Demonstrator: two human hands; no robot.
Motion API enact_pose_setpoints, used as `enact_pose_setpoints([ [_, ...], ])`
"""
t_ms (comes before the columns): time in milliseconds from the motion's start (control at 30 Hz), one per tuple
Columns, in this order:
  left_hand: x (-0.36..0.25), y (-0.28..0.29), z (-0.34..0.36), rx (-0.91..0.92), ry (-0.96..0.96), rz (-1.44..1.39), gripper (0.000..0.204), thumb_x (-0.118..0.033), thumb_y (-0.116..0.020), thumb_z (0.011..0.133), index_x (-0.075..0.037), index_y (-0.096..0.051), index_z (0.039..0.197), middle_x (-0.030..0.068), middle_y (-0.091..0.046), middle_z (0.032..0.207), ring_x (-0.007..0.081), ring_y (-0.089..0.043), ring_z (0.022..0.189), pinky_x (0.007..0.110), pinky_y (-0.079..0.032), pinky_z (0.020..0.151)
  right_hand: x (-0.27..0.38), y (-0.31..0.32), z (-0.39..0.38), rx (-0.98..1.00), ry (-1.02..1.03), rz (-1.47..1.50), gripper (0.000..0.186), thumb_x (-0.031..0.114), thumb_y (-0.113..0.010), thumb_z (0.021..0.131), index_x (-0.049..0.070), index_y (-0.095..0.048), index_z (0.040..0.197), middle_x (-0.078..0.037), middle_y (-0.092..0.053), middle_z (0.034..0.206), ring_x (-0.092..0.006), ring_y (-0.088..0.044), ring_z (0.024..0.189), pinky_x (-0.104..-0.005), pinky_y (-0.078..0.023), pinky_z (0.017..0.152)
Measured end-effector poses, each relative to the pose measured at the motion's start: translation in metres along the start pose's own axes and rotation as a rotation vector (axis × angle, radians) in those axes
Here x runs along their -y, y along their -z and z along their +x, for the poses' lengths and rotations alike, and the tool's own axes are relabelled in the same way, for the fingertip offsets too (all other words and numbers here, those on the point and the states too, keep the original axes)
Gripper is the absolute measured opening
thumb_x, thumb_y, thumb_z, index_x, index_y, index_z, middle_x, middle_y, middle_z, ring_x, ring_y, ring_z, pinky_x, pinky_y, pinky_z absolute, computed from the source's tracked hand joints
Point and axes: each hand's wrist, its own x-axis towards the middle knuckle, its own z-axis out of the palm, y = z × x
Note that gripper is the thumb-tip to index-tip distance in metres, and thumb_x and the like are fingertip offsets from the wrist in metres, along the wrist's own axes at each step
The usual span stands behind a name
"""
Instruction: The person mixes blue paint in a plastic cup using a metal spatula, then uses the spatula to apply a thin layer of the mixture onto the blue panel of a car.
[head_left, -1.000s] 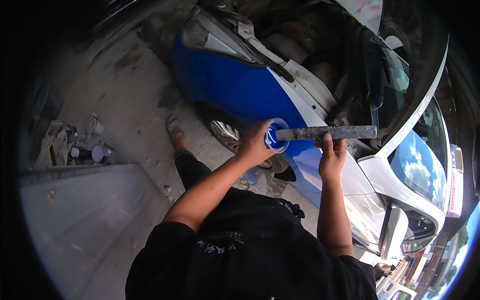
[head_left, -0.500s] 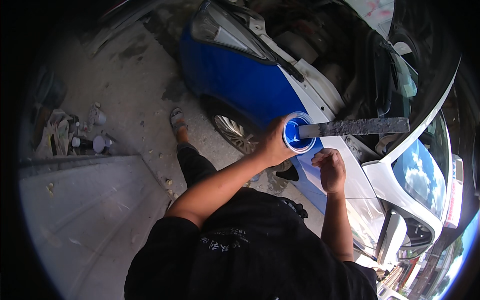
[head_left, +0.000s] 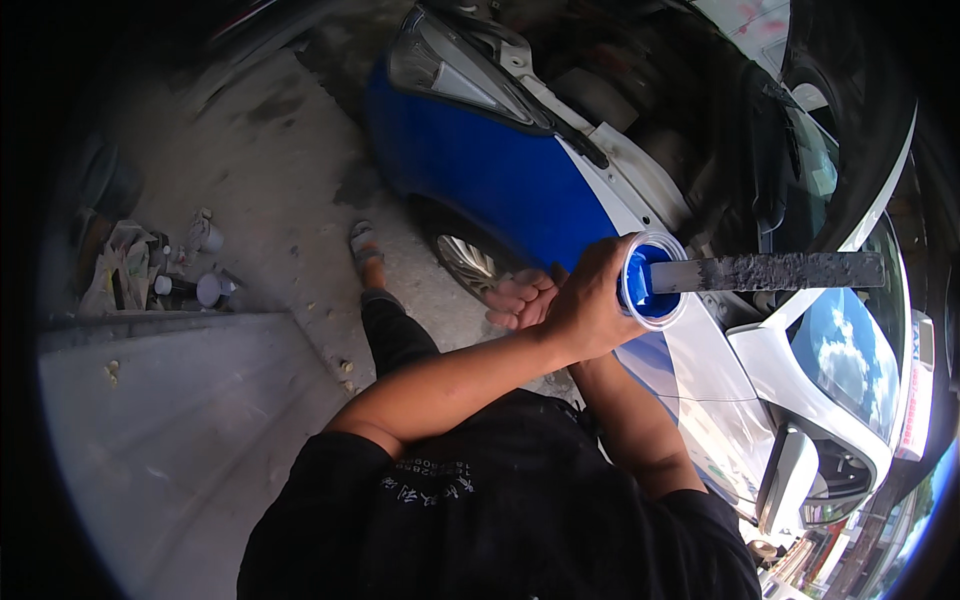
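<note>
My left hand (head_left: 592,308) is closed around a clear cup (head_left: 684,292) with glossy blue paint (head_left: 645,283) inside. From the cup's mouth a flat stirring stick (head_left: 775,271), crusted with dark dried paint, sticks out toward the right. My right hand (head_left: 522,298) has crossed beneath the left wrist, its loosely bent fingers pointing left. No object shows in those fingers; part of that hand is hidden behind the left one. Beyond both hands stands a car with a blue front fender (head_left: 480,150) and a white-and-blue side.
The bonnet is raised over the engine bay (head_left: 640,100). A front wheel (head_left: 465,258) and a wing mirror (head_left: 787,478) flank my hands. Small jars (head_left: 212,289) and paper (head_left: 122,265) lie on the concrete at left, beside a grey panel (head_left: 180,400).
My left hand has carried the cup and stick to the right. My right hand has swung left, from beside the cup to under the left wrist, and its fingers have loosened.
</note>
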Motion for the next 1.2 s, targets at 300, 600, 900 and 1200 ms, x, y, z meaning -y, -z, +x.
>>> enact_pose_setpoints([
  [300, -0.009, 0.001, 0.005, -0.029, -0.016, 0.005, 0.088, -0.022, -0.087, 0.063, -0.002, -0.038, 0.133, 0.019, -0.054, 0.119, 0.0359, -0.054, 0.111, 0.043, -0.044, 0.095, 0.003, -0.017, 0.001, 0.039, 0.038, -0.07, 0.059, 0.042, -0.025, 0.103, -0.004, -0.06, 0.11, -0.027, -0.064, 0.111, -0.0495, -0.052, 0.117, -0.0611, -0.038, 0.1],
  [600, -0.012, 0.0, 0.009, -0.025, -0.026, -0.009, 0.085, -0.021, -0.087, 0.065, -0.001, -0.038, 0.133, 0.0191, -0.054, 0.119, 0.036, -0.054, 0.111, 0.043, -0.044, 0.096, 0.024, -0.016, -0.004, -0.023, -0.172, -0.394, 0.066, 0.046, -0.023, 0.103, -0.008, -0.06, 0.1, -0.027, -0.064, 0.104, -0.049, -0.055, 0.111, -0.0602, -0.043, 0.095],
  [900, -0.012, 0.0, 0.01, -0.031, -0.049, -0.009, 0.085, -0.021, -0.086, 0.066, 0.0, -0.038, 0.133, 0.0197, -0.054, 0.12, 0.036, -0.054, 0.112, 0.043, -0.044, 0.096, 0.006, -0.011, 0.002, 0.227, 0.015, -0.259, 0.075, 0.052, -0.014, 0.101, -0.004, -0.063, 0.092, -0.023, -0.066, 0.092, -0.0439, -0.054, 0.111, -0.0529, -0.041, 0.096],
  [1200, -0.016, 0.0, 0.01, -0.007, -0.092, 0.016, 0.087, -0.022, -0.086, 0.063, -0.004, -0.04, 0.135, 0.0164, -0.055, 0.12, 0.0349, -0.053, 0.112, 0.042, -0.043, 0.098, 0.003, -0.042, 0.009, 0.109, -0.071, -0.216, 0.069, 0.054, -0.02, 0.1, -0.002, -0.059, 0.097, -0.021, -0.062, 0.099, -0.041, -0.054, 0.109, -0.0505, -0.043, 0.094],
])
